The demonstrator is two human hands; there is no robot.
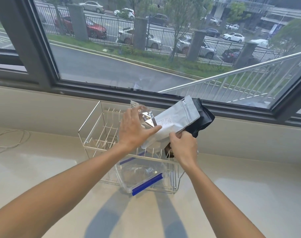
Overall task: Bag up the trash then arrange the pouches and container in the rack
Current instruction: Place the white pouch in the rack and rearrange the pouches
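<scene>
Nearest: two bare forearms reaching over pale tabletop (43, 169) to wire rack (94, 133) below window sill. Clear container (141, 174) with blue clips already sitting in rack's near end, tipped on its side. Arranging step in hand, to judge by that; no trash bag visible, so bagging apparently finished, though not certain.

Left hand (135, 129) spread flat, palm against white pouch (173, 121), thumb along its lower face; silver pouch (145, 115) crumpled just behind those fingers, whether held or merely leaning impossible to tell. Right hand (185, 146) pinched shut on lower edges of white pouch and black pouch (203, 115), something brown partly hidden beneath it. White pouch tilted, zip end up toward right, black one fanned out behind it, both above rack's far side, not yet between wires.

Next move likely: square pouches together, turn upright, lower into slots beyond container, keeping bottom edges clear of wire tips
</scene>
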